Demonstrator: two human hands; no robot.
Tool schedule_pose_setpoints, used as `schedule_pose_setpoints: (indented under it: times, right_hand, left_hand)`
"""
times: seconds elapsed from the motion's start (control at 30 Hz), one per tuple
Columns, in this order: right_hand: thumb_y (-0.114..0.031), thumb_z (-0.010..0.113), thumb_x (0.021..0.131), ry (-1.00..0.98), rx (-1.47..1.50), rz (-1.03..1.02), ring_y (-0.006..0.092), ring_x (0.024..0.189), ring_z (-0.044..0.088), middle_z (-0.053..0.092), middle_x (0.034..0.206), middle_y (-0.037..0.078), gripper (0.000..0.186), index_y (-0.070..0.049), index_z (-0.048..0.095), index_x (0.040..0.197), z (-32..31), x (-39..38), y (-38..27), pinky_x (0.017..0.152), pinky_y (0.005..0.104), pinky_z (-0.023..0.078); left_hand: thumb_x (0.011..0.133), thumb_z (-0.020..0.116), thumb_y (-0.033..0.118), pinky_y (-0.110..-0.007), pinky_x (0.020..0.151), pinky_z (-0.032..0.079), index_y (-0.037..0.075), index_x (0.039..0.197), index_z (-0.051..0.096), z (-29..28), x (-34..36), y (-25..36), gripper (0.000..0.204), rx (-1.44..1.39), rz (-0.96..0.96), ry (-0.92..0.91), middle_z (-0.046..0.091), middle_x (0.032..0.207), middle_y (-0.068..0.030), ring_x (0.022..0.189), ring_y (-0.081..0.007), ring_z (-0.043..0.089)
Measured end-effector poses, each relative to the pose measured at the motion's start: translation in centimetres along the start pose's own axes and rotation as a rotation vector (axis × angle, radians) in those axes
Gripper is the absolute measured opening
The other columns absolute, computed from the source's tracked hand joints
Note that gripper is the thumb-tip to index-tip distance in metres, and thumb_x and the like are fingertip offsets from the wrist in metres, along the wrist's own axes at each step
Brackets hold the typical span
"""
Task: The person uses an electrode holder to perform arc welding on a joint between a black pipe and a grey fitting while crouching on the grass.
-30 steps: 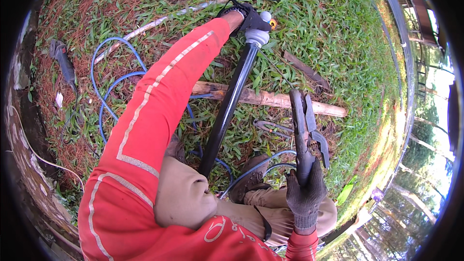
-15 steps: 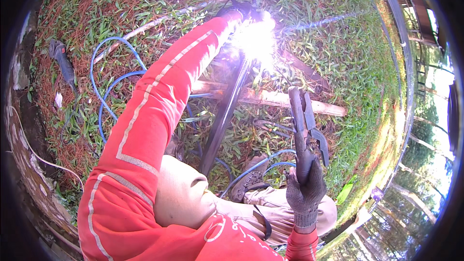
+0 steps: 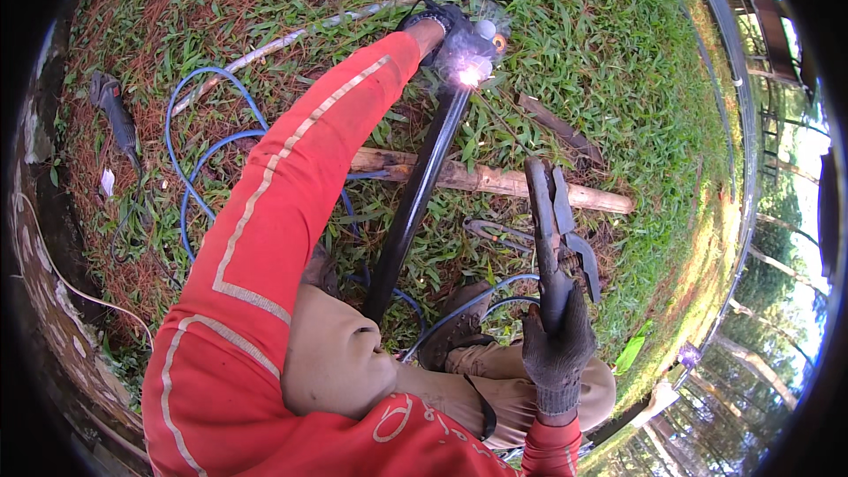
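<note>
My left hand (image 3: 433, 28), in a dark covering, grips a black fitting at the far end of a black steel pipe (image 3: 415, 199), beside a pale knob (image 3: 486, 30); its fingers are partly hidden by smoke. Just below, a small bright weld glow (image 3: 470, 75) sits on the pipe end. My gloved right hand (image 3: 558, 355) is closed round an electrode holder (image 3: 552, 238), whose thin rod runs up toward the glow.
A bamboo length (image 3: 592, 199) crosses under the pipe, with a wood scrap (image 3: 561, 131) and metal tongs (image 3: 490, 228) nearby. Blue hose (image 3: 190, 185) loops on the grass; an angle grinder (image 3: 115, 110) lies at left, a pale pole (image 3: 278, 42) above.
A large white flare appeared at the pipe end half a second ago and has shrunk to a small glow with smoke. The electrode holder has shifted slightly up and left.
</note>
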State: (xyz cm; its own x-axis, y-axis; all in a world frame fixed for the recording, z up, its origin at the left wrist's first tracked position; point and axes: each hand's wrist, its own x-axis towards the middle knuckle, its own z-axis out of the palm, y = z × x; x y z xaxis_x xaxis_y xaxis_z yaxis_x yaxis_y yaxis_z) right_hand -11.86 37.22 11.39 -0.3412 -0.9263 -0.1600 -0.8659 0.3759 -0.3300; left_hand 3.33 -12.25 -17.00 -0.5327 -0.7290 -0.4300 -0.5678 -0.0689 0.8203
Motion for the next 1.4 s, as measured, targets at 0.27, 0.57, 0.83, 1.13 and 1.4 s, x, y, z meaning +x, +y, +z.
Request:
schedule_pose_setpoints:
  times: [0.27, 0.57, 0.83, 1.13, 1.4]
  right_hand:
    - [-0.016, 0.092, 0.087, 0.030, 0.001, -0.039, 0.0500, 0.101, 0.080, 0.078, 0.115, 0.031, 0.074, 0.009, 0.062, 0.150, 0.4, 0.1, 0.2, 0.089, 0.0497, 0.064]
    - [-0.012, 0.088, 0.088, 0.112, 0.076, -0.001, 0.0469, 0.090, 0.079, 0.077, 0.098, 0.025, 0.047, 0.003, 0.067, 0.128, -0.5, 0.8, -1.4, 0.080, 0.0477, 0.062]
    - [-0.011, 0.086, 0.090, 0.132, 0.158, 0.006, 0.0445, 0.091, 0.081, 0.078, 0.102, 0.025, 0.052, 0.005, 0.069, 0.136, 0.0, 0.6, -0.8, 0.082, 0.0458, 0.063]
    - [-0.008, 0.084, 0.090, 0.087, 0.169, 0.001, 0.0410, 0.089, 0.081, 0.077, 0.098, 0.023, 0.047, 0.003, 0.070, 0.134, -0.2, 0.8, -1.1, 0.083, 0.0440, 0.063]
    - [-0.005, 0.082, 0.091, 0.061, 0.167, -0.003, 0.0382, 0.089, 0.081, 0.077, 0.100, 0.023, 0.043, 0.003, 0.069, 0.131, -0.5, 1.2, -1.7, 0.083, 0.0425, 0.062]
  left_hand:
    - [0.081, 0.092, 0.075, -0.043, 0.104, 0.058, 0.000, 0.132, 0.083, -0.1, -0.2, 0.1, 0.090, 0.009, -0.002, 0.009, 0.080, 0.135, -0.0202, 0.119, -0.0289, 0.075]
    - [0.081, 0.092, 0.074, -0.043, 0.103, 0.058, 0.000, 0.130, 0.084, -0.5, -0.8, 0.0, 0.089, 0.047, -0.034, 0.027, 0.080, 0.133, -0.0198, 0.116, -0.0282, 0.075]
    - [0.081, 0.091, 0.074, -0.043, 0.101, 0.059, 0.001, 0.128, 0.084, -1.1, -1.3, 0.7, 0.087, 0.090, -0.054, 0.029, 0.081, 0.131, -0.0194, 0.115, -0.0276, 0.076]
    - [0.082, 0.091, 0.074, -0.043, 0.100, 0.059, 0.001, 0.126, 0.085, -0.9, -1.6, 0.9, 0.086, 0.089, -0.048, 0.026, 0.082, 0.129, -0.0189, 0.113, -0.0270, 0.076]
    - [0.082, 0.091, 0.074, -0.042, 0.099, 0.060, 0.001, 0.124, 0.086, -0.9, -1.9, 1.1, 0.085, 0.091, -0.053, 0.032, 0.083, 0.127, -0.0185, 0.111, -0.0264, 0.077]
